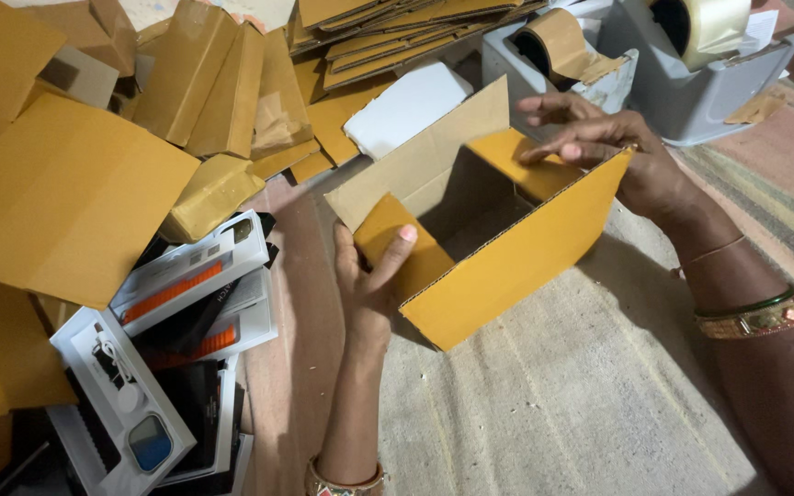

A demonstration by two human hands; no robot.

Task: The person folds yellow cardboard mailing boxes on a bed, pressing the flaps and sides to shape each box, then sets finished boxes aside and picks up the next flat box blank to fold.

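Note:
An open yellow-brown cardboard box [507, 262] stands tilted on the mat in the middle of the view, its flaps up and its inside dark. My left hand [371, 276] grips the near left flap, thumb on its inner face. My right hand [604, 147] rests on the far right top edge, fingers stretched over the opening. Bangles circle both wrists.
Flat and folded cardboard boxes [75, 184] pile up at the left and back. Several white and black product boxes [181, 303] lie at the lower left. Two grey tape dispensers [691, 83] stand at the back right, and a white box [406, 106] lies behind the open one.

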